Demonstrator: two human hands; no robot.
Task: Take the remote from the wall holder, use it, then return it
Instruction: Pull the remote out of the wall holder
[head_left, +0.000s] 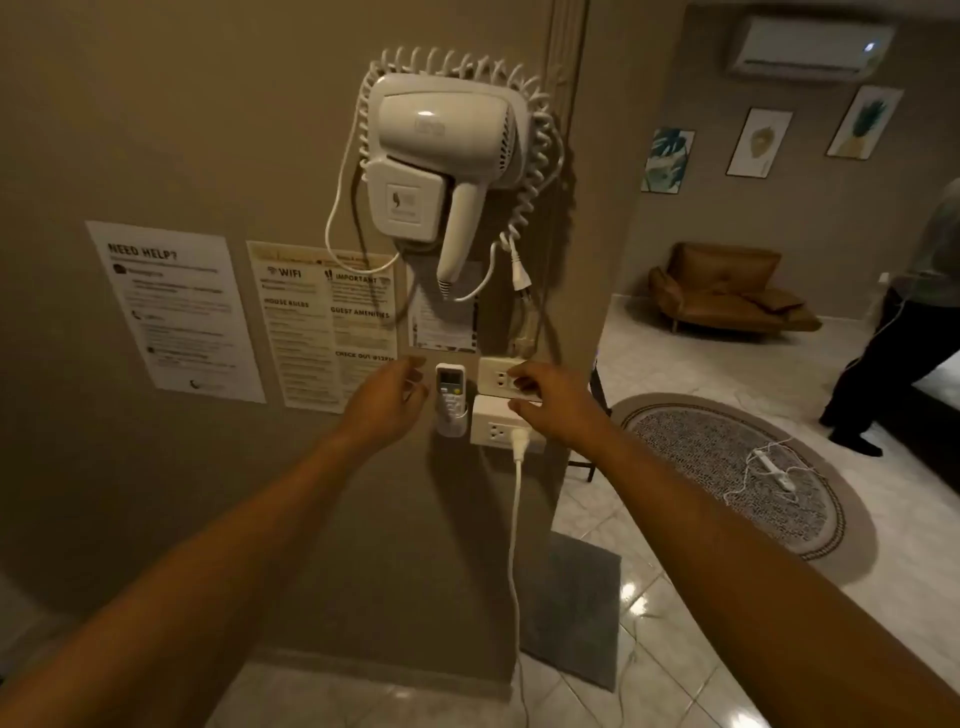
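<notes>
Empty hands (387, 402) flanking holstered remote (450, 387)

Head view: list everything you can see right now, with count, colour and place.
White remote with small screen: one, upright in the holder.
Translucent plastic wall holder: one, below the hair dryer.
White wall-mounted hair dryer: one, coiled cord, upper wall.
White wall sockets: two, right of the remote; lower holds a white plug.
Printed paper notices: three, on the wall.
White air conditioner: one, far wall.
Framed pictures: three, beneath it.
Brown leather sofa: one.
Round patterned rug: one, on the floor.
Left hand: open, beside the remote.
Right hand: open, at the sockets.
</notes>
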